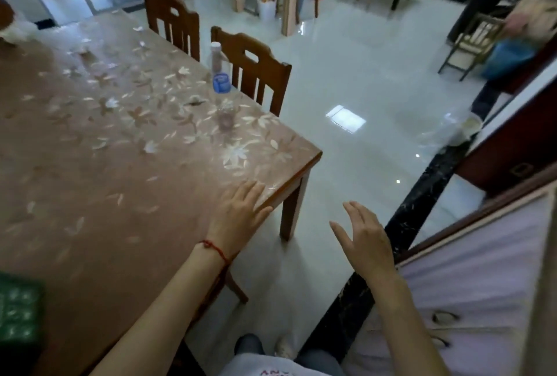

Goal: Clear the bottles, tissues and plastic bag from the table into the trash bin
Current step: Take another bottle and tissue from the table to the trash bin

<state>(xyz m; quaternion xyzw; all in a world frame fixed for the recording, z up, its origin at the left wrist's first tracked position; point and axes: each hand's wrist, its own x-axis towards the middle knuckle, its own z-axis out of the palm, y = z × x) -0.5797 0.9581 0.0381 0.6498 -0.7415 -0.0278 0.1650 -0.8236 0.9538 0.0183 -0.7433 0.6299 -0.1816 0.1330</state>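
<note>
One table (90,164), one clear bottle (219,74), two chairs (177,18) (256,69) beside it, two hands (241,209) (366,240), and perhaps one white bin (266,6) far off.

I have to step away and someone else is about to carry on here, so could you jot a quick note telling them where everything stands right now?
Left hand: open, flat on the table near its corner, holding nothing.
Right hand: open, in the air over the floor beside the table, empty.
A clear plastic bottle with a blue label stands at the table's far edge, by a chair.
A crumpled tissue lies at the far left end.
A white bin with a bag in it stands across the room.
Left to do: bottle and tissue are still on the table; no plastic bag is clearly visible on it.
</note>
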